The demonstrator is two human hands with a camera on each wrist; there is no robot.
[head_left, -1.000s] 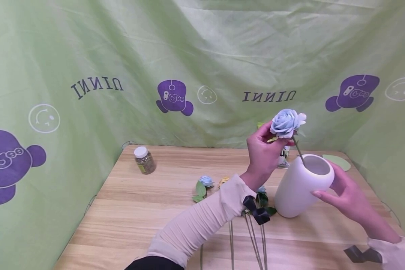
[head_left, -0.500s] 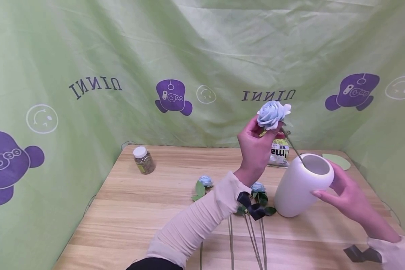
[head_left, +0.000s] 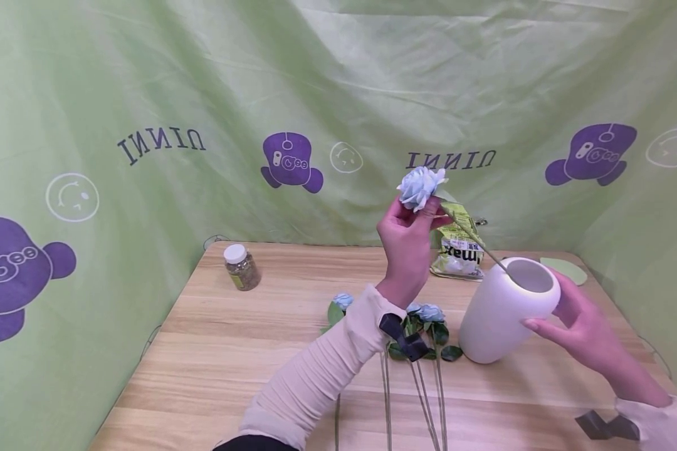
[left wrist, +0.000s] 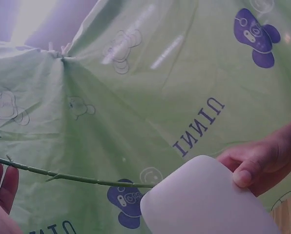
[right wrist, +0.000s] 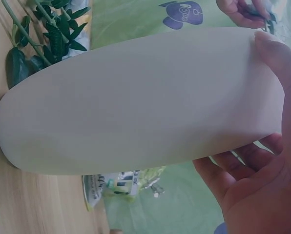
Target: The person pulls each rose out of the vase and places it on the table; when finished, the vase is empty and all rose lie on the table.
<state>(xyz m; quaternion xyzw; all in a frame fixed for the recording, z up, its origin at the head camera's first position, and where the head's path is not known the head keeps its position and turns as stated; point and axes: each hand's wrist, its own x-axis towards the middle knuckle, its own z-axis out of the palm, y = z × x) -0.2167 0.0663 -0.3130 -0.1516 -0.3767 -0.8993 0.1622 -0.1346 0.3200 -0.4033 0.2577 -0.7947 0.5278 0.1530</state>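
Pinched just below its bloom by my left hand [head_left: 404,247], a light blue rose [head_left: 419,188] is held up over the table. Its green stem [left wrist: 87,181] slants down to the right, and the lower end is hidden inside the white vase [head_left: 499,319]. The vase leans right in the head view, its mouth facing up. Around the upper right side of the vase curls my right hand [head_left: 578,319], thumb in front and fingers behind. In the right wrist view the fingers [right wrist: 228,170] lie along the vase wall near the rim.
Several more blue roses [head_left: 430,313] lie on the wooden table [head_left: 220,369], stems toward the front edge. A green snack bag [head_left: 459,254] stands behind the vase. A white-capped jar [head_left: 242,269] sits at the back left, a pale green oval [head_left: 564,270] at the back right.
My left hand has moved left with the bloom, so the stem slants more against the vase rim. The snack bag has come into fuller view. My right hand and the vase stay put.
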